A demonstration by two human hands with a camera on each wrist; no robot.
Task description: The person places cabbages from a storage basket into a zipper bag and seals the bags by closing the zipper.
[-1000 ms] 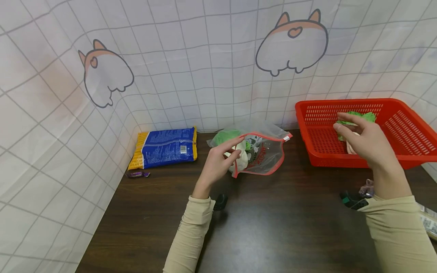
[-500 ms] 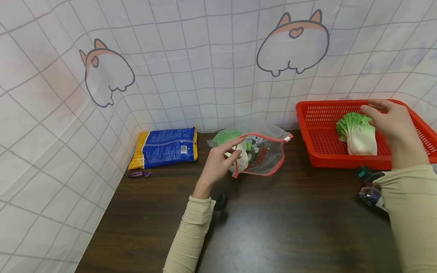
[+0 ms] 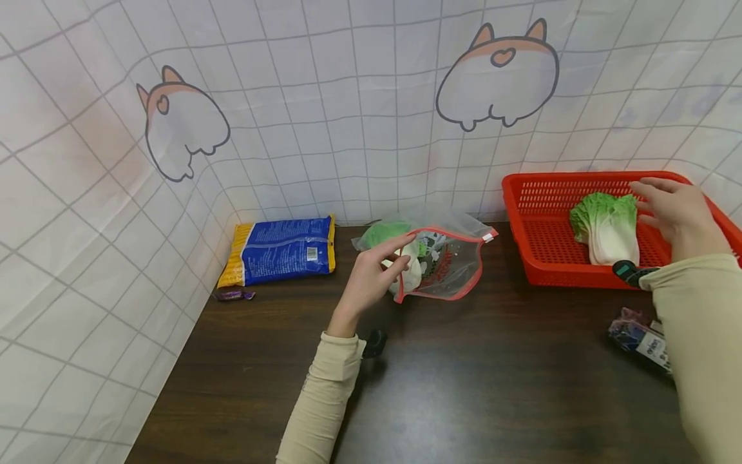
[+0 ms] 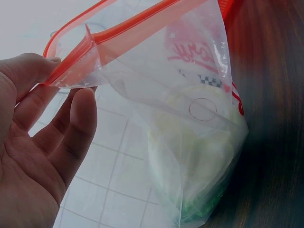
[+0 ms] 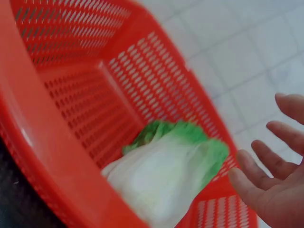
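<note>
My left hand (image 3: 371,274) pinches the red-edged rim of a clear zip bag (image 3: 458,264) between thumb and finger; the bag's mouth gapes to the right. Inside it lies a pale vegetable (image 4: 190,156) with green leaves, seen through the plastic in the left wrist view. A Chinese cabbage (image 3: 614,229), white at the stem and green at the leaves, lies in a red plastic basket (image 3: 556,274). Just right of the cabbage, my right hand (image 3: 678,209) hovers over the basket, fingers spread and holding nothing. In the right wrist view its fingertips (image 5: 237,173) are close to the leaves.
A blue and yellow packet (image 3: 284,251) lies at the back left, with a small purple-wrapped piece (image 3: 234,296) in front of it. In front of the basket is a dark package with a white label (image 3: 643,338), partly behind my right sleeve. A tiled-pattern sheet (image 3: 290,129) backs the table.
My right hand has moved right, away from over the cabbage, which now shows whole in the basket. The left hand and the bag have stayed in place.
</note>
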